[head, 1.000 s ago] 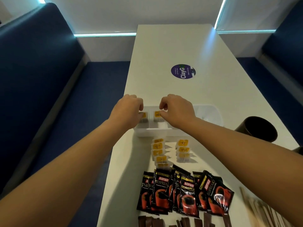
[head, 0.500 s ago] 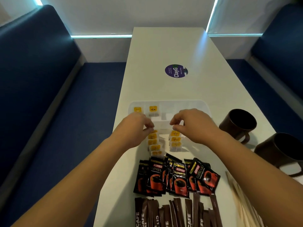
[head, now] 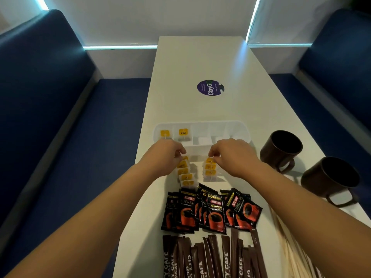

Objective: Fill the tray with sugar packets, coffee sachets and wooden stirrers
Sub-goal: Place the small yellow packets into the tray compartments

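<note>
A white divided tray [head: 220, 125] lies across the table with two yellow-tagged tea bags [head: 183, 133] in its left compartments. Just in front of it lie two rows of tea bags [head: 186, 176]. My left hand [head: 164, 155] pinches the top bag of the left row. My right hand [head: 230, 153] pinches the top bag of the right row [head: 209, 171]. Closer to me lie several black Kopiko coffee sachets [head: 212, 213], brown sugar sticks [head: 210, 257] and pale wooden stirrers [head: 291, 247].
Two dark brown mugs [head: 281, 149] [head: 331, 177] stand right of the tray. A purple round sticker [head: 209, 88] sits farther up the white table [head: 200, 61]. Blue benches [head: 60, 117] flank the table on both sides.
Both hands drew back from the tray, leaving two tea bags in it, and came down onto the rows of tea bags in front of it.
</note>
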`<state>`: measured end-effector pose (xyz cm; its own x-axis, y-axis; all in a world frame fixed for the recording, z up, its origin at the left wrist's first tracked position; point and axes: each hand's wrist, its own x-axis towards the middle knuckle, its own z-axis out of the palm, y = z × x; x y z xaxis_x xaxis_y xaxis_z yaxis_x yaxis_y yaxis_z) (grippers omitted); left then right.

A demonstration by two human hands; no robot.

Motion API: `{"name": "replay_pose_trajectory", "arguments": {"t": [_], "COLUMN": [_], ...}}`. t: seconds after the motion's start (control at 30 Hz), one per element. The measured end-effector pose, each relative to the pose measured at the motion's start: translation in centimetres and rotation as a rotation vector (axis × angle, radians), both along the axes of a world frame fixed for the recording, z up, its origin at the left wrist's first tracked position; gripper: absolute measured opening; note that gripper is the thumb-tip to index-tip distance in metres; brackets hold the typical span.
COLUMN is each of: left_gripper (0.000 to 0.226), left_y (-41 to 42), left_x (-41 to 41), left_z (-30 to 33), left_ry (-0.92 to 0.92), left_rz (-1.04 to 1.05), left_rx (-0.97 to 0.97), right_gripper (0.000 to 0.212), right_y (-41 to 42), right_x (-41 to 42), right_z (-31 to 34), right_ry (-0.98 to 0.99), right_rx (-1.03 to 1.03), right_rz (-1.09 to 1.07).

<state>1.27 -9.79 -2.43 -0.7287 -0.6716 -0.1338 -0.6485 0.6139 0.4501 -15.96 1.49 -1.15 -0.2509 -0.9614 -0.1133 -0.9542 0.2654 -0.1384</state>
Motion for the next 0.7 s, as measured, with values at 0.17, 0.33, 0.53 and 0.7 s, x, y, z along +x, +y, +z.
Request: {"name": "replay_pose_trajectory", "arguments": {"t": [0.17,0.33,0.53,0.7], "left_gripper": [0.022,0.014,0.011,0.012], "left_y": [-0.1,-1.3,-4.1,-5.9], "left_x": [0.0,0.8,1.7,1.6], "left_z": [0.9,3.8,5.8,4.2], "left_ry": [0.040,0.158,0.207,0.105], "left_rz": [0.005,0.039,0.122,0.131], "left_rx": [-0.018,-0.079,-0.208,-0.241], "right_gripper": [0.022,0.012,0.009,0.011], "right_y": [-0.2,-1.4,-4.9,-8.0], "right_x": [-0.2,-0.5,-0.3,0.1], "right_z": [0.7,4.0,6.5,4.8], "right_ry": [-0.060,-0.228,-0.319,-0.324], "right_rx": [-0.013,-0.028,-0.176,-0.146], "right_rz": [-0.002,-0.013,-0.020,0.014]}}
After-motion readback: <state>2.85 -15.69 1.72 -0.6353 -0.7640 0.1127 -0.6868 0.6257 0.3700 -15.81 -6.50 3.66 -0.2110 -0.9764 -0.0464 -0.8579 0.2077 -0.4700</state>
